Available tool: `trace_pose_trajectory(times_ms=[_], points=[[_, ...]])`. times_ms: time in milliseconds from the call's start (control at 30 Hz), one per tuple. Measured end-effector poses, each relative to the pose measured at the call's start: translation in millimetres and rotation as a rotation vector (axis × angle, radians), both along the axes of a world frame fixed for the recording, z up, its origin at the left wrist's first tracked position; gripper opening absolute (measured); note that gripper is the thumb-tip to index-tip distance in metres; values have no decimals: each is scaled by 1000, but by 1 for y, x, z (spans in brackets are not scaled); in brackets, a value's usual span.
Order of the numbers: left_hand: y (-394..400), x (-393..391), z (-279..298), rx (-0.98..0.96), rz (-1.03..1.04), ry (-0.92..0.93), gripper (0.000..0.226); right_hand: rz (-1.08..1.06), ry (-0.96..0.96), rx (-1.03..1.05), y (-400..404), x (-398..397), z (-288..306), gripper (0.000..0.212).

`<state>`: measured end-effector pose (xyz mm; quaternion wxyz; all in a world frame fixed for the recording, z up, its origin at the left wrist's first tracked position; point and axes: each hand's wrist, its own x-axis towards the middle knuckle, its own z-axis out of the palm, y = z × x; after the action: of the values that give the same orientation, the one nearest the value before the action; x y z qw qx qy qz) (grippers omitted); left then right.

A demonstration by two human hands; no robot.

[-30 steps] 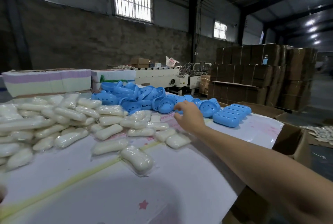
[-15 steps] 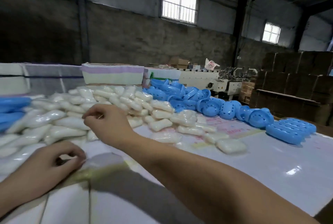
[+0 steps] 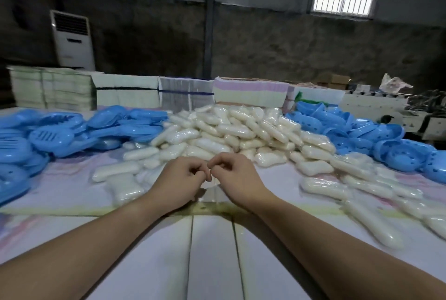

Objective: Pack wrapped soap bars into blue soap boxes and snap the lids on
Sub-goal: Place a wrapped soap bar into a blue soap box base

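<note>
A big heap of wrapped white soap bars [image 3: 231,128] lies across the middle of the white table [image 3: 212,256]. Blue slotted soap-box parts [image 3: 50,135] are piled on the left, and blue perforated box parts [image 3: 398,155] on the right. My left hand [image 3: 179,179] and my right hand [image 3: 237,176] meet just in front of the heap with curled fingers, fingertips touching. Between them they pinch what looks like a thin clear film [image 3: 210,191], which hangs down to the table. Neither hand holds a soap bar or a box part.
Loose soap bars [image 3: 371,227] trail along the right side toward me. Stacks of flat printed cartons [image 3: 125,94] line the far edge of the table. A white standing air conditioner [image 3: 72,39] is at the back left and a machine [image 3: 429,116] at the far right.
My view has swung left to centre on the soap heap. My right hand came back from the blue parts on the right and joined my left hand in front of the heap.
</note>
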<state>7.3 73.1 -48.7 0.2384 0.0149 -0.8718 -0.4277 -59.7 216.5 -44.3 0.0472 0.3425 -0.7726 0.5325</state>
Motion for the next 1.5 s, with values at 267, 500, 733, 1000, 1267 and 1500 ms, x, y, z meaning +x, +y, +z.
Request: trace_pose_trajectory(times_ms=[267, 500, 733, 1000, 1267, 1500], points=[[-36, 6, 24, -190, 262, 89, 26, 40, 129, 111, 1, 11, 2, 26], [-124, 10, 24, -462, 641, -216, 23, 157, 244, 192, -1, 17, 1, 26], [-163, 20, 9, -407, 854, -499, 38, 192, 244, 189, -2, 15, -2, 26], [-159, 19, 6, -396, 863, -442, 39, 200, 220, 176, -2, 15, -3, 29], [-159, 15, 2, -264, 852, -433, 35, 198, 192, 169, 0, 17, -2, 36], [-141, 3, 7, -411, 743, -142, 35, 174, 161, 170, 1, 13, -1, 39]])
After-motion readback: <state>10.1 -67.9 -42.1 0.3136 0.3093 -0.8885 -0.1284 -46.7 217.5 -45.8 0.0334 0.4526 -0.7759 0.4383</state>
